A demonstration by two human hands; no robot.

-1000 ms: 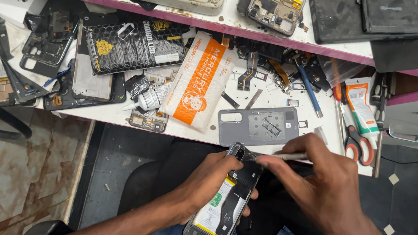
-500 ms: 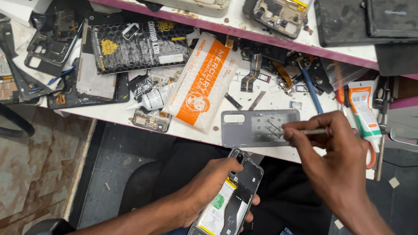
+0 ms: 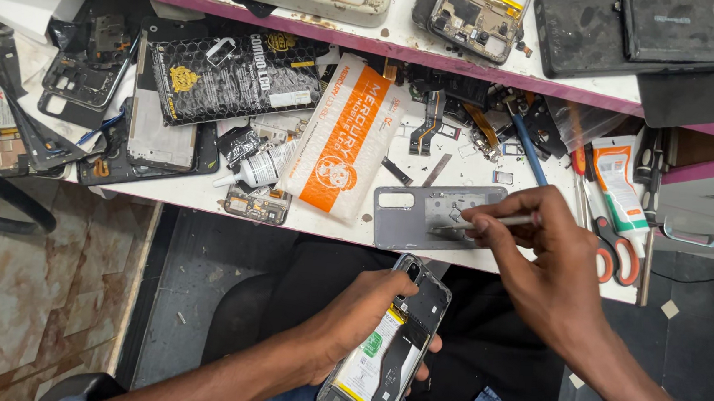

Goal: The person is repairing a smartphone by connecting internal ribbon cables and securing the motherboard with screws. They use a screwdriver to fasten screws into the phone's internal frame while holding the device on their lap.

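My left hand (image 3: 363,310) grips an opened phone (image 3: 385,362) over my lap; its battery and black inner frame face up. My right hand (image 3: 537,255) pinches a thin metal tool (image 3: 489,222), a screwdriver or tweezers. The tool's tip rests on a grey phone back cover (image 3: 427,218) lying at the near edge of the white workbench (image 3: 207,194). Small parts lie on that cover near the tip, too tiny to identify.
The bench holds an orange and white pouch (image 3: 340,141), a black patterned package (image 3: 232,74), a small glue bottle (image 3: 259,168), phone frames (image 3: 89,81), scissors (image 3: 617,252), a tube (image 3: 618,185) and a blue tool (image 3: 528,150). More opened phones (image 3: 479,16) sit on the far shelf.
My right hand left the phone in my lap and moved up to the grey back cover, carrying the metal tool. My left hand kept hold of the phone.
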